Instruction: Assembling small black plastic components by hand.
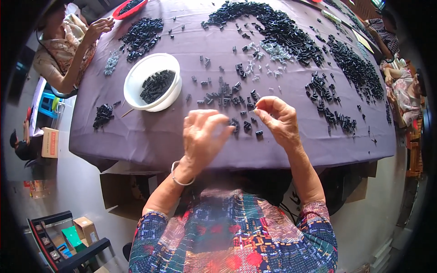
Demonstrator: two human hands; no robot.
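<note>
Over the near part of the purple cloth, my right hand (pixel 278 119) pinches what looks like a small metal spring (pixel 251 111) between thumb and forefinger. Motion smears the fingers of my left hand (pixel 202 134), which hovers to the left of it, so I cannot make out what they hold. Small black plastic pieces (pixel 247 125) lie between and just beyond both hands. More black pieces (pixel 223 94) are scattered farther out. A heap of tiny silvery parts (pixel 276 51) sits beyond my right hand.
A white bowl (pixel 175 93) part-filled with black pieces stands at left, beside a thin wooden stick (pixel 127 113). Large black heaps (pixel 291 36) spread over the far side of the cloth-covered table (pixel 132 145). Other people sit at left (pixel 63 68) and right (pixel 403 86).
</note>
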